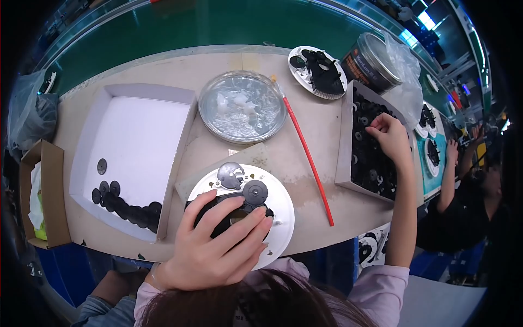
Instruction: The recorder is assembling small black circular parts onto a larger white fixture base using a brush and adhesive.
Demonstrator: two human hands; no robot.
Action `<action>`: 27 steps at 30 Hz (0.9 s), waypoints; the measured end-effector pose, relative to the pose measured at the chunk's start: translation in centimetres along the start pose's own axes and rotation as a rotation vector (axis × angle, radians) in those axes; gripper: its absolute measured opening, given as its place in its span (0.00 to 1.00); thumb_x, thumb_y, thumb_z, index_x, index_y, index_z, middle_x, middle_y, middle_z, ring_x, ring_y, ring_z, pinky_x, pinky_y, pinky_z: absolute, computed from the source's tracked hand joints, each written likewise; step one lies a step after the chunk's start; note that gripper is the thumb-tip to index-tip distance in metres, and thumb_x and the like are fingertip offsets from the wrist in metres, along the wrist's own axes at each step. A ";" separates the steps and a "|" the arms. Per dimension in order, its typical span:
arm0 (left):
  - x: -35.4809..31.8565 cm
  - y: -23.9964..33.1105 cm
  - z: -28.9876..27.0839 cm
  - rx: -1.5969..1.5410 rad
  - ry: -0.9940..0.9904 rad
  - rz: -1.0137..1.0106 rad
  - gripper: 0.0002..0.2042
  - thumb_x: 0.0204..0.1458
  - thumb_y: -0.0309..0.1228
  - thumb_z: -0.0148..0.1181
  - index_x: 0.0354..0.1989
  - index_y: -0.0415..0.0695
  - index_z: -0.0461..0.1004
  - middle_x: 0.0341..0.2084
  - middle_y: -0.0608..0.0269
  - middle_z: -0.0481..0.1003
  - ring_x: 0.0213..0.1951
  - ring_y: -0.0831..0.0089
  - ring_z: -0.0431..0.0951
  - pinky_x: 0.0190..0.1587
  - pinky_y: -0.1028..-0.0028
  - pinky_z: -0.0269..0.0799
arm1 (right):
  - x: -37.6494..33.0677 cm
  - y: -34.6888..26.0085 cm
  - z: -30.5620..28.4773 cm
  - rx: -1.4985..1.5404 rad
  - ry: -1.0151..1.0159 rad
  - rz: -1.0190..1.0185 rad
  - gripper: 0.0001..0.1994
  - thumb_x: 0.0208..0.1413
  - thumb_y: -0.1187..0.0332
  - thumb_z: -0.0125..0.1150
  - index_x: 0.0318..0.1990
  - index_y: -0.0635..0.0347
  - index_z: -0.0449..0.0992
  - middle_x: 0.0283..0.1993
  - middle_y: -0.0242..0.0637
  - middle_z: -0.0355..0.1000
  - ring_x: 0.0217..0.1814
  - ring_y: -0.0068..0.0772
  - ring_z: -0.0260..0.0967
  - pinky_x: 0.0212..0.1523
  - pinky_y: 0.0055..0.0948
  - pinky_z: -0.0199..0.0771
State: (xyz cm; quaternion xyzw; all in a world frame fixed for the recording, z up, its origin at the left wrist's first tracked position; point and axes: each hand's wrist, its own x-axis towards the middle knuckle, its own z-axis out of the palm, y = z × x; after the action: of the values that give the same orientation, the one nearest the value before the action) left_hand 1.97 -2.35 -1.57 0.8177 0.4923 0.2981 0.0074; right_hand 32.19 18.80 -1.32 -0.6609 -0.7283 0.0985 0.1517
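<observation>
One splayed left hand (215, 245) lies across a geared disc (283, 213).

Pale pink top (290, 267) with 2 matching cloth sleeves (382, 284); 2 bare hands (220, 245).

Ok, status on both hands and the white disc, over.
Left hand spread on the white disc. Right hand curled over the box of black parts; grip unclear. Red stick lies between disc and box, blocking neither hand.
</observation>
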 end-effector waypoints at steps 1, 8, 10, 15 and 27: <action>0.0 -0.1 0.0 -0.003 0.008 0.003 0.16 0.31 0.32 0.63 0.35 0.51 0.77 0.39 0.70 0.74 0.44 0.64 0.67 0.50 0.58 0.61 | -0.2 -0.3 -0.5 -0.026 -0.003 0.004 0.08 0.42 0.69 0.63 0.25 0.64 0.72 0.18 0.29 0.66 0.20 0.19 0.59 0.24 0.22 0.61; 0.0 0.1 0.2 -0.011 0.061 -0.015 0.13 0.37 0.34 0.61 0.34 0.48 0.76 0.39 0.71 0.73 0.43 0.68 0.69 0.49 0.62 0.62 | -1.4 -1.0 -1.7 0.385 0.072 0.021 0.07 0.47 0.69 0.60 0.25 0.62 0.72 0.20 0.26 0.68 0.21 0.14 0.61 0.20 0.14 0.59; -0.1 0.0 0.2 -0.013 0.066 -0.030 0.13 0.37 0.34 0.61 0.34 0.48 0.76 0.38 0.71 0.74 0.42 0.68 0.69 0.49 0.63 0.62 | -4.3 -5.7 -2.5 0.618 -0.074 -0.041 0.06 0.46 0.71 0.61 0.25 0.62 0.72 0.20 0.28 0.69 0.21 0.13 0.64 0.17 0.11 0.58; -0.3 0.0 0.2 -0.012 0.058 -0.032 0.15 0.30 0.33 0.63 0.32 0.52 0.77 0.37 0.74 0.75 0.42 0.66 0.69 0.48 0.61 0.62 | -7.7 -13.0 -0.9 1.018 -0.805 0.055 0.04 0.44 0.78 0.61 0.27 0.68 0.73 0.23 0.39 0.73 0.19 0.20 0.69 0.19 0.12 0.65; -0.3 -0.1 0.4 -0.024 0.088 -0.039 0.12 0.36 0.34 0.61 0.33 0.49 0.76 0.39 0.73 0.73 0.41 0.70 0.70 0.49 0.63 0.63 | -7.8 -13.4 0.7 0.946 -0.881 0.040 0.03 0.48 0.79 0.58 0.30 0.69 0.71 0.27 0.39 0.74 0.27 0.22 0.73 0.24 0.13 0.68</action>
State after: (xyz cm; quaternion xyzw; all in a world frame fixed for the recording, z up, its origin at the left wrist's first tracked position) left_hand 2.02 -2.43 -2.04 0.7940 0.5043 0.3395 0.0011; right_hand 20.06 9.63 1.95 -0.4339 -0.5879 0.6736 0.1114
